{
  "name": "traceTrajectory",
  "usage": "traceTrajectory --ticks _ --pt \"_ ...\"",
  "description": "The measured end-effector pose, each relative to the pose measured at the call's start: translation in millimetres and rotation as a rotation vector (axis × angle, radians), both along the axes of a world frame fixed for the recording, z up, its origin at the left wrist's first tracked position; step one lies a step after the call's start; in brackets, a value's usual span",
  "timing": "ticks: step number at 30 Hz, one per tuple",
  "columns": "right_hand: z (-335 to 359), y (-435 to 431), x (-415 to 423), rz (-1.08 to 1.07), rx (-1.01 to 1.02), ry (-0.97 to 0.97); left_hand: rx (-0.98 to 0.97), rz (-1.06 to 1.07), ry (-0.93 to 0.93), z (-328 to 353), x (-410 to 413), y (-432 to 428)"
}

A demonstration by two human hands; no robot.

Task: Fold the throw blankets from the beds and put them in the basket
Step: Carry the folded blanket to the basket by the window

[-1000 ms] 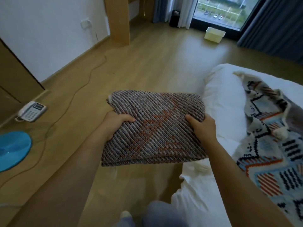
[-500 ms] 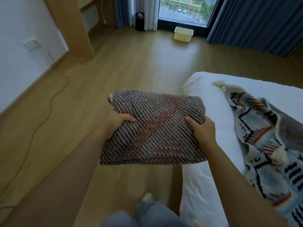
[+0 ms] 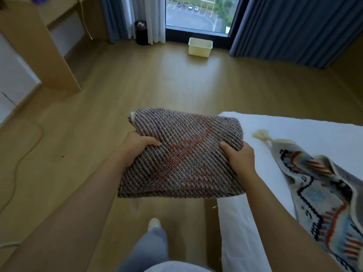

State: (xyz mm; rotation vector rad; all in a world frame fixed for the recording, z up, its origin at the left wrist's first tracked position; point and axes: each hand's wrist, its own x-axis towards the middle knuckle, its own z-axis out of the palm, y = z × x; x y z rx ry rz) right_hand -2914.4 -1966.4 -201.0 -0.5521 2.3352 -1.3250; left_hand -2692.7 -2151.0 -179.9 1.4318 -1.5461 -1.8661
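Hands first: the left hand (image 3: 140,146) grips the left edge of the folded blanket (image 3: 182,160), thumb on top and the rest of the fingers tucked underneath. The right hand (image 3: 240,158) does the same on the right edge, thumb pressed into the weave. So both hands are clamped onto that one bundle, which is held flat out in front of the body, up in the air over the floor (image 3: 157,91) and the near corner of the bed (image 3: 314,132). It's a chunky grey-brown knit with orange zigzags, folded into a thick rectangle.

Just to the right, a second throw (image 3: 324,193) lies unfolded on the white sheet. It's cream with blue, black and orange patterning, a bit rumpled, and a cream tassel (image 3: 262,134) points off its far corner. Neither hand touches it.

Below the bundle you can see a leg in light blue trousers (image 3: 151,246) and a pale shoe or sock (image 3: 154,223) on the wood floor, can't tell which.

The basket (image 3: 200,46), a pale yellowish tub, sits well away on the floor across the room, right up against the window (image 3: 196,14). Dark blue curtains (image 3: 294,28) hang on either side of it. A small black bin (image 3: 141,33) stands left of the basket by the white sheer curtain. A wooden desk panel (image 3: 49,55) stands on the left, and a cable (image 3: 19,160) trails across the floor near the wall.
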Motion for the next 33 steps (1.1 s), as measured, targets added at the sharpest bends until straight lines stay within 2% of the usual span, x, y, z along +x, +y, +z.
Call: traceTrajectory --ticks 12,17,23,29,33 --pt "-5 -208 -189 -0.133 -0.008 -0.015 0.028 -0.152 -0.020 -6 -216 -240" --pt "-11 -294 -297 -0.100 -0.042 -0.082 0.036 -0.121 -0.054 -14 -320 -324" --pt "-3 -401 -409 -0.087 -0.068 -0.072 0.061 -0.117 -0.029 -10 -422 -426" --pt "-8 -527 -506 -0.130 -0.074 -0.081 0.054 -0.120 -0.025 -14 -523 -556" --pt "-13 -612 -564 -0.217 -0.074 -0.173 0.049 -0.184 -0.052 -12 -593 -651"
